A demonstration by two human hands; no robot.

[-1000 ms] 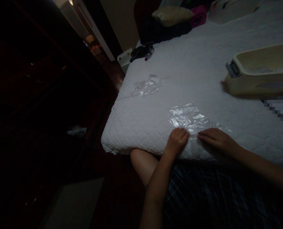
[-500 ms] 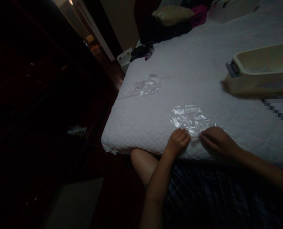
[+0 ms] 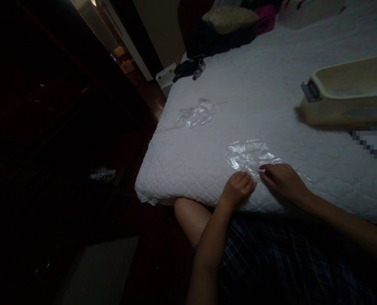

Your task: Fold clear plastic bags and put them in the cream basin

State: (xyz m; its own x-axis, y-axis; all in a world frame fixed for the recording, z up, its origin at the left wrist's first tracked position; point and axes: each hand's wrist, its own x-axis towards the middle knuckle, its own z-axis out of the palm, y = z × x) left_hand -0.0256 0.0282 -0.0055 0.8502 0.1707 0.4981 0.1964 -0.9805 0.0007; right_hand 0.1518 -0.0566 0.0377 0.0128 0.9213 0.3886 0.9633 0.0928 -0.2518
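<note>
A clear, crinkled plastic bag (image 3: 245, 154) lies flat near the front edge of the white quilted bed. My left hand (image 3: 238, 187) rests on its near edge, with the fingers bent and closed on the plastic. From the right, my right hand (image 3: 283, 181) reaches over the bag's near right part, its thumb and forefinger slightly apart at the plastic. Part of the bag is hidden under both hands. Farther back on the left lies another crumpled clear plastic bag (image 3: 199, 114).
A beige plastic bin (image 3: 340, 111) with a grey handle stands on the bed (image 3: 188, 163) at right. Toward the back are a dark bundle (image 3: 188, 70), a yellowish pillow-like bundle (image 3: 229, 20), a magenta roll (image 3: 265, 19) and a pale box (image 3: 309, 15). Dark furniture (image 3: 48, 127) fills the left.
My right hand has shifted slightly left and away from me over the bag, and its thumb and forefinger have parted. The left hand has barely moved.
</note>
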